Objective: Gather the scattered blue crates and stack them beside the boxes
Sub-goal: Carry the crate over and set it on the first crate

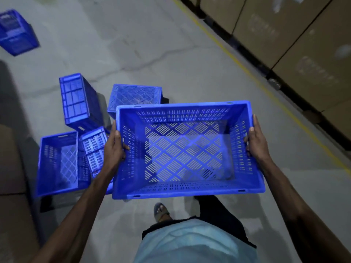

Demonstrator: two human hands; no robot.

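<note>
You are holding 1 blue crate [187,149] up in the air in front of you, open side up and empty. Your left hand [114,147] grips its left wall, with fingers [125,148] curled over the rim and down inside. Your right hand [256,143] grips the right wall the same way, thumb along the top edge. Both hands are closed tight on it.

Just past the crate, on the floor [171,54], 4 more crates sit close together in a messy bunch. The tall one [79,101] lies on its side. The flat one [134,95] behind your crate is upside down. A small one [95,147] leans by your left wrist, and the near one [58,164] rests on its side at the left. None of them is stacked. 1 far crate [16,31] sits alone at the top left, well apart from the rest.

The boxes [294,44] stand in a row along the right, behind a yellow line [247,69]. There is also brown card at the left edge, but it is too dark to tell what it is.

It looks like you are near the start. No neat stack shows anywhere yet. I think you still have to set this crate down by the boxes, then fetch the other 5, 1 at a time
</note>
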